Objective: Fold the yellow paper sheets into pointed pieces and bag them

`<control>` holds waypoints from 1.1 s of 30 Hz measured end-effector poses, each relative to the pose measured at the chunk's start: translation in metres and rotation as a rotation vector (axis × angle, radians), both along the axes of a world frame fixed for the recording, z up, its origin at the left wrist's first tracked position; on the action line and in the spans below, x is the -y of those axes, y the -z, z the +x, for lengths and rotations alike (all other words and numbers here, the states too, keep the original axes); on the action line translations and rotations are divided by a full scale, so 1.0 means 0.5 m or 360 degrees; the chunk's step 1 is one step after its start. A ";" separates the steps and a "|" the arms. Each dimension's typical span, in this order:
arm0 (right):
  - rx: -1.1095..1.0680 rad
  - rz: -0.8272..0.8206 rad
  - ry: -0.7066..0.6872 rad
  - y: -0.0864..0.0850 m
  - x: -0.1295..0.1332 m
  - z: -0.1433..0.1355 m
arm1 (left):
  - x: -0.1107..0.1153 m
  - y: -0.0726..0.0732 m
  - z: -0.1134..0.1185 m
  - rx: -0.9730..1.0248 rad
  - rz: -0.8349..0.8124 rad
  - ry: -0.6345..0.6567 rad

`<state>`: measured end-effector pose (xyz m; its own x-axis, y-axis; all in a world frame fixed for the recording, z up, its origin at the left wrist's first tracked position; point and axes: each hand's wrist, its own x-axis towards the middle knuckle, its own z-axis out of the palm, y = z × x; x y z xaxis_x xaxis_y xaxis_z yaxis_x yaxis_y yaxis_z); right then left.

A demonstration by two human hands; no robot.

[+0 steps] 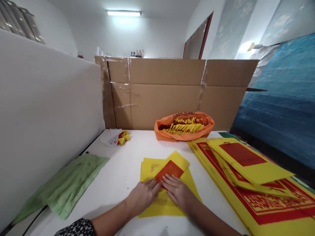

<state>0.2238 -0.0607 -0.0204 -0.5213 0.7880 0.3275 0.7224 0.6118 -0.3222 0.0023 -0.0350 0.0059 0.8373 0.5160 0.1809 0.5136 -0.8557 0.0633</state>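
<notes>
On the white table in front of me lies a sheet of yellow joss paper [180, 160] with a red-orange block, its upper part folded at a slant. Beneath it, yellow paper [192, 185] spreads out on the table. My left hand [144, 196] is at the left end of the red block, fingers together and closed on the folded edge; its thumb is partly hidden. My right hand [178, 192] lies palm down across the red block's lower right, its fingers stretched out flat and slightly apart, pressing on the paper.
An orange bag [167, 135] full of folded yellow pieces stands before a cardboard screen [164, 98]. Large red-and-yellow paper stacks [278, 209] cover the right side. A green cloth [71, 183] lies left, with a clear plastic bag [110, 137] and folded yellow pieces [123, 137] behind it.
</notes>
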 end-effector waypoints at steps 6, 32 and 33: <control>-0.0804 -0.0498 0.0218 -0.041 -0.016 -0.016 | -0.038 -0.003 -0.050 0.0551 -0.0671 -0.0490; -0.0149 -0.0322 0.0597 -0.010 -0.065 -0.045 | -0.049 0.002 0.009 0.0488 -0.0434 -0.0733; -0.0127 -0.0315 0.0597 -0.011 -0.066 -0.046 | -0.046 -0.005 0.011 0.0408 -0.0385 -0.0736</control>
<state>0.2007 -0.0275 -0.0152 -0.1657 0.9699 0.1786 0.8511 0.2321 -0.4708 0.0079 -0.0117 0.0083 0.4601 0.8694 0.1800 0.7729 -0.4920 0.4007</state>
